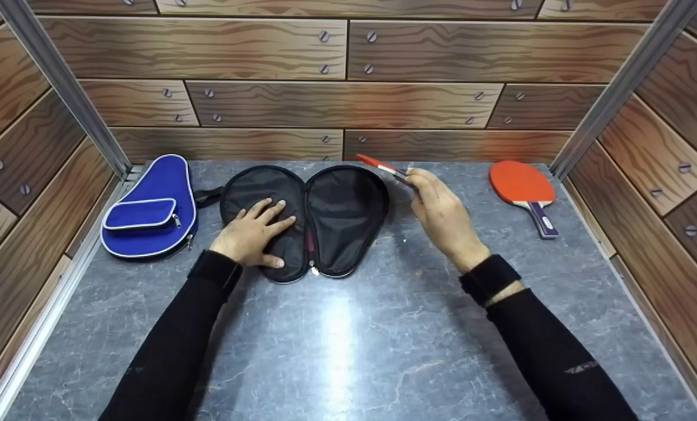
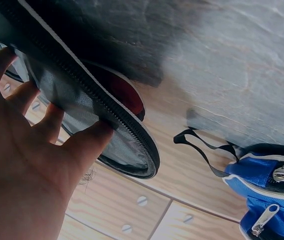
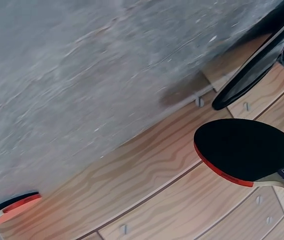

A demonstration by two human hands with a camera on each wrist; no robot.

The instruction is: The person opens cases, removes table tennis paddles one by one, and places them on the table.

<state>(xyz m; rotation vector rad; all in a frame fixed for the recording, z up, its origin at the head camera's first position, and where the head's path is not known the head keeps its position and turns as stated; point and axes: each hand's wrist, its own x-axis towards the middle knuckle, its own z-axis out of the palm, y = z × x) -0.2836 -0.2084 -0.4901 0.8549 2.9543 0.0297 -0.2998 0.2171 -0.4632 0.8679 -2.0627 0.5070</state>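
Note:
A black padded paddle case lies unzipped and spread flat, its two halves side by side with the dark lining up. My left hand rests on the left half, fingers spread, thumb near the lower edge; the left wrist view shows its fingertips on the lining beside the zipper. My right hand grips a table tennis paddle by its handle, raised just right of the case. The blade is tilted, edge toward the head view, with a black face and a red edge showing in the right wrist view.
A blue paddle case with white piping and a small zipped pocket lies at the left. At the right, a second paddle lies red face up. Wood-patterned walls and metal posts bound the grey tabletop.

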